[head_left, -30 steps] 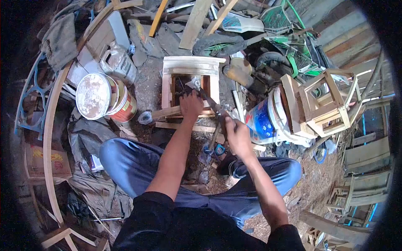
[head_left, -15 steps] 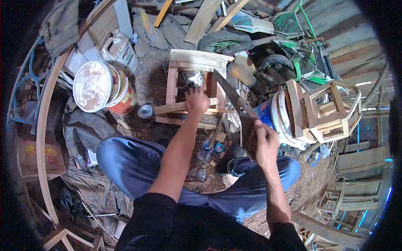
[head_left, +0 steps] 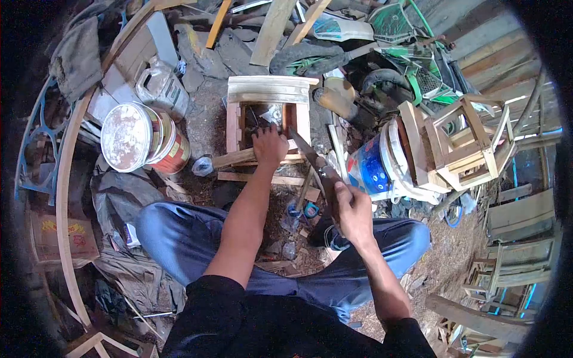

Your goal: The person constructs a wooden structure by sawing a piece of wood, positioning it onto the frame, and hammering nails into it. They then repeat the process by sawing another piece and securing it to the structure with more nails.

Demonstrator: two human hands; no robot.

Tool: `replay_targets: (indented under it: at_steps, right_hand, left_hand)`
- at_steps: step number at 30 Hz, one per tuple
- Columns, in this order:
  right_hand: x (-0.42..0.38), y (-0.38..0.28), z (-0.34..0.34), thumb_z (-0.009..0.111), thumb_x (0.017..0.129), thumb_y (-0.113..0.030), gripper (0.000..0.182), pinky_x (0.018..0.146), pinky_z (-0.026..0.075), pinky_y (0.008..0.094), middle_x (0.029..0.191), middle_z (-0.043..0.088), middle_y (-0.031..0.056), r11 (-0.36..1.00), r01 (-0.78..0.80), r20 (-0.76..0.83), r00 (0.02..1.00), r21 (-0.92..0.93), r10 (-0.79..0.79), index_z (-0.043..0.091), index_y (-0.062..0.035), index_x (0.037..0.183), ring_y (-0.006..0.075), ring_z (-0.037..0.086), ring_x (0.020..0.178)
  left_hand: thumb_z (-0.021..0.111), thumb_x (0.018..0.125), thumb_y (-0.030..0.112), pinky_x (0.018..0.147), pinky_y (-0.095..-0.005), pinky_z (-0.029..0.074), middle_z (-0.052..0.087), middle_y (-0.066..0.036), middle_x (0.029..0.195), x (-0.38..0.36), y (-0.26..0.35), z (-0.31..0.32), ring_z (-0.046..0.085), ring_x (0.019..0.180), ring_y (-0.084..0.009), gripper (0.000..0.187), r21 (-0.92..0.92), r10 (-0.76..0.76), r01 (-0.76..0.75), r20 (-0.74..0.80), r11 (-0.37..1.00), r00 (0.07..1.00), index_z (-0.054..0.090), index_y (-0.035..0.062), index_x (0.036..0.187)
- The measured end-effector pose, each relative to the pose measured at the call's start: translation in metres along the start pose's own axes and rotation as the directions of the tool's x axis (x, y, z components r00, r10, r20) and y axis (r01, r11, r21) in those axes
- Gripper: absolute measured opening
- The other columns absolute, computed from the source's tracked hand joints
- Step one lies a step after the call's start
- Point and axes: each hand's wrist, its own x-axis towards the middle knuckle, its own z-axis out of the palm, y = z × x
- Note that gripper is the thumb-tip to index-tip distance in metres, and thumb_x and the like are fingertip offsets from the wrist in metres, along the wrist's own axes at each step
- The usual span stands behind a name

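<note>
My left hand (head_left: 270, 147) is wrapped over a short wooden strip (head_left: 234, 158), pressing it against the front of a small wooden stool frame (head_left: 268, 89). In my right hand (head_left: 353, 213) is a handsaw (head_left: 311, 156), held by its handle. Its dark blade slants up and left, and the tip overlaps the frame's right side close by my left fingers. Another wooden slat (head_left: 239, 177) lies just in front of the frame. On the ground between my legs is a teal tape measure (head_left: 311, 210).
Paint buckets (head_left: 126, 137) and a white jug (head_left: 161, 89) stand at left. A blue bucket (head_left: 371, 169) stands at right, beside another wooden frame (head_left: 459, 146). Green and black machine parts (head_left: 412, 65) and planks (head_left: 271, 33) lie behind.
The saw in my right hand has come left and down, its blade now closer to the strip and my left hand. My left hand keeps its hold; the view has shifted slightly.
</note>
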Motion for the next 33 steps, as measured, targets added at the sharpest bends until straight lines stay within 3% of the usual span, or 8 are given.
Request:
replay_targets:
  at_steps: [19, 22, 24, 25, 28, 29, 30, 33]
  right_hand:
    - [0.018, -0.057, -0.011, 0.047, 0.096, -0.037, 0.051, 0.049, 0.045, 0.0343, 0.051, 0.052, 0.0088, 0.987, -0.070, 0.131, 0.987, -0.144, 0.089, 0.059, 0.0085, 0.077, 0.0197, 0.057, 0.048]
    - [0.051, -0.072, -0.002, 0.047, 0.096, -0.036, 0.048, 0.047, 0.049, 0.0332, 0.052, 0.054, 0.0112, 0.966, -0.037, 0.114, 0.991, -0.255, 0.068, 0.059, 0.0062, 0.076, 0.0212, 0.060, 0.048]
    - [0.077, -0.108, -0.003, 0.048, 0.093, -0.035, 0.052, 0.069, 0.051, 0.0426, 0.066, 0.062, 0.0279, 0.930, -0.179, 0.230, 0.938, -0.321, 0.260, 0.062, 0.0139, 0.080, 0.0396, 0.066, 0.071]
    - [0.088, -0.109, -0.004, 0.049, 0.092, -0.035, 0.053, 0.070, 0.052, 0.0419, 0.069, 0.061, 0.0309, 0.956, 0.009, 0.289, 0.954, -0.295, 0.080, 0.062, 0.0139, 0.077, 0.0409, 0.066, 0.077]
    - [0.117, -0.101, 0.005, 0.050, 0.091, -0.034, 0.050, 0.073, 0.052, 0.0429, 0.074, 0.061, 0.0334, 0.937, -0.020, 0.354, 0.923, -0.348, 0.151, 0.063, 0.0124, 0.077, 0.0427, 0.065, 0.081]
    - [0.128, -0.070, 0.027, 0.050, 0.091, -0.034, 0.049, 0.077, 0.051, 0.0446, 0.078, 0.060, 0.0347, 0.892, 0.157, 0.313, 0.950, -0.424, -0.019, 0.063, 0.0115, 0.078, 0.0431, 0.064, 0.084]
    - [0.128, -0.077, 0.037, 0.051, 0.089, -0.028, 0.042, 0.079, 0.051, 0.0461, 0.075, 0.061, 0.0329, 0.940, -0.068, 0.244, 0.957, -0.333, 0.156, 0.063, 0.0099, 0.077, 0.0416, 0.064, 0.084]
    - [0.153, -0.080, 0.024, 0.051, 0.086, -0.020, 0.035, 0.074, 0.052, 0.0443, 0.068, 0.060, 0.0309, 0.932, 0.091, 0.433, 0.898, -0.352, 0.076, 0.061, 0.0103, 0.073, 0.0388, 0.066, 0.078]
  left_hand:
    - [0.055, 0.082, 0.026, 0.099, -0.0484, 0.036, 0.058, -0.021, 0.119, -0.005, -0.007, 0.004, 0.050, 0.116, -0.0340, 0.047, -0.113, 0.036, -0.050, -0.127, 0.992, 0.991, 0.051, -0.0013, 0.121]
    - [0.054, 0.083, 0.025, 0.099, -0.0475, 0.036, 0.054, -0.019, 0.122, -0.006, -0.007, 0.000, 0.049, 0.117, -0.0330, 0.045, -0.122, 0.064, -0.082, -0.146, 0.989, 0.987, 0.050, 0.0000, 0.120]
    - [0.055, 0.083, 0.025, 0.099, -0.0469, 0.036, 0.052, -0.018, 0.122, -0.004, -0.007, 0.002, 0.047, 0.117, -0.0327, 0.045, -0.082, 0.071, -0.086, -0.170, 0.993, 0.983, 0.050, 0.0007, 0.120]
    - [0.055, 0.082, 0.024, 0.100, -0.0462, 0.036, 0.051, -0.017, 0.123, -0.005, -0.007, 0.003, 0.046, 0.117, -0.0323, 0.044, -0.033, 0.084, -0.093, -0.215, 0.995, 0.973, 0.049, 0.0013, 0.120]
    - [0.055, 0.080, 0.021, 0.100, -0.0471, 0.034, 0.046, -0.019, 0.124, -0.006, -0.009, 0.012, 0.043, 0.119, -0.0344, 0.043, -0.031, 0.112, -0.125, -0.268, 0.992, 0.957, 0.047, -0.0001, 0.117]
    - [0.055, 0.080, 0.021, 0.100, -0.0471, 0.034, 0.046, -0.019, 0.124, -0.009, -0.008, 0.010, 0.043, 0.119, -0.0344, 0.043, -0.030, 0.121, -0.133, -0.263, 0.991, 0.957, 0.047, -0.0001, 0.117]
    - [0.054, 0.080, 0.021, 0.100, -0.0471, 0.034, 0.047, -0.019, 0.124, -0.008, -0.008, 0.006, 0.043, 0.119, -0.0340, 0.043, -0.043, 0.137, -0.152, -0.242, 0.987, 0.961, 0.047, 0.0000, 0.117]
    - [0.055, 0.079, 0.020, 0.100, -0.0470, 0.035, 0.047, -0.018, 0.123, -0.012, -0.010, 0.000, 0.044, 0.118, -0.0333, 0.044, -0.015, 0.156, -0.164, -0.231, 0.986, 0.960, 0.047, 0.0006, 0.118]
